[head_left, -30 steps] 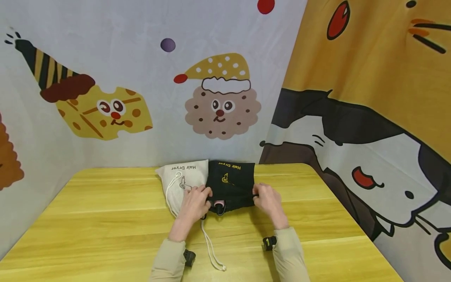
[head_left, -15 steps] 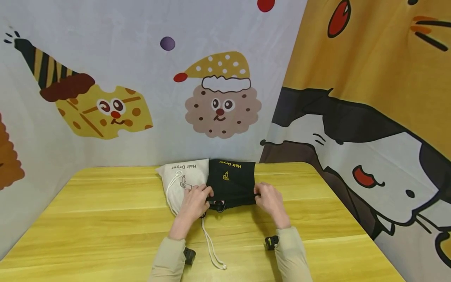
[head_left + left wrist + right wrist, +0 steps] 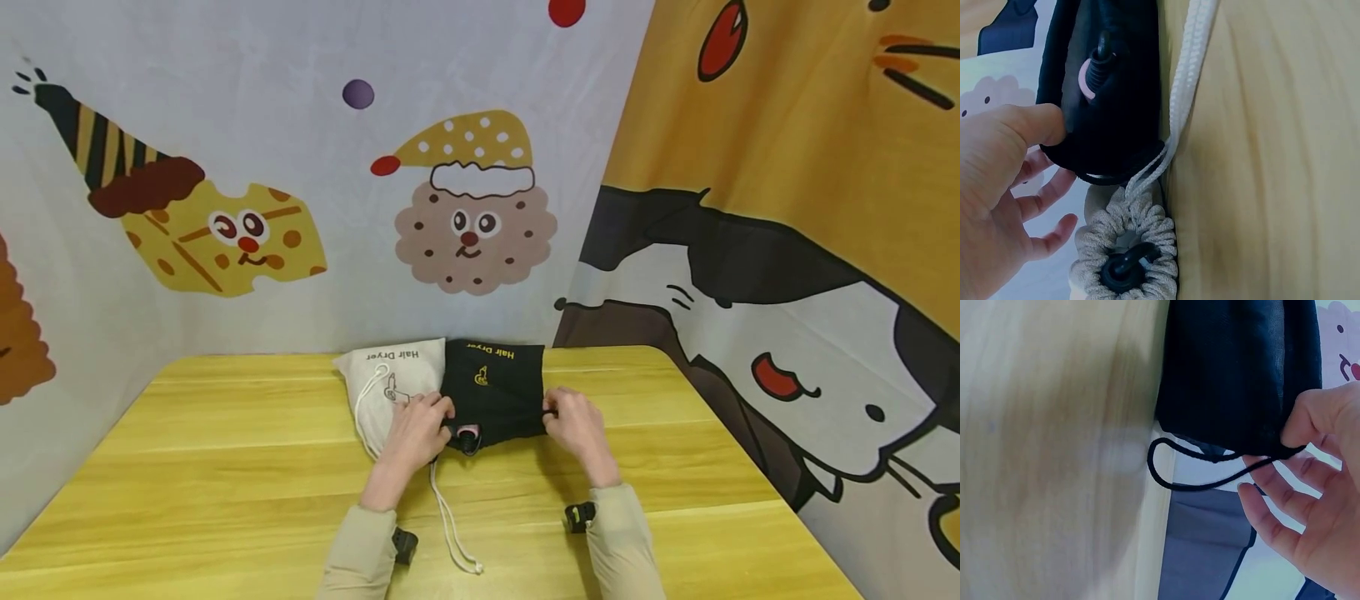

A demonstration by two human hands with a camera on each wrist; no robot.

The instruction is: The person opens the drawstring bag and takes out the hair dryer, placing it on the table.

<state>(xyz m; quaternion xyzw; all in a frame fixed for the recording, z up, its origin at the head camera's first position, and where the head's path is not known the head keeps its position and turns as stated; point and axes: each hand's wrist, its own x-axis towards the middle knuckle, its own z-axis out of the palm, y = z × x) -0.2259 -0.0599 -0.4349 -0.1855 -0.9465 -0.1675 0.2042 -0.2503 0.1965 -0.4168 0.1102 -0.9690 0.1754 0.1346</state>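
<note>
A black drawstring bag (image 3: 491,392) with yellow "Hair Dryer" lettering lies at the back of the table. My left hand (image 3: 414,429) pinches the left corner of its mouth between thumb and fingers. At the opposite corner my right hand (image 3: 576,425) grips the mouth edge. Inside the opening shows the pink-rimmed end of a hair dryer (image 3: 1099,72) with its black cord sleeve; the rest is hidden in the bag. A black drawstring loop (image 3: 1154,465) hangs beside my right fingers. Next to the black bag, partly behind my left hand, lies a white drawstring bag (image 3: 411,371).
The white bag's gathered mouth (image 3: 1094,231) has a black cord end (image 3: 1122,272) poking out. Its white drawstring (image 3: 447,521) trails toward the front of the wooden table (image 3: 225,483). A printed cartoon curtain (image 3: 300,150) hangs right behind the table's back edge.
The upper edge of the black bag's mouth dipped over the hair dryer's end, then rose and shows the pink rim again. My right hand has shifted slightly right.
</note>
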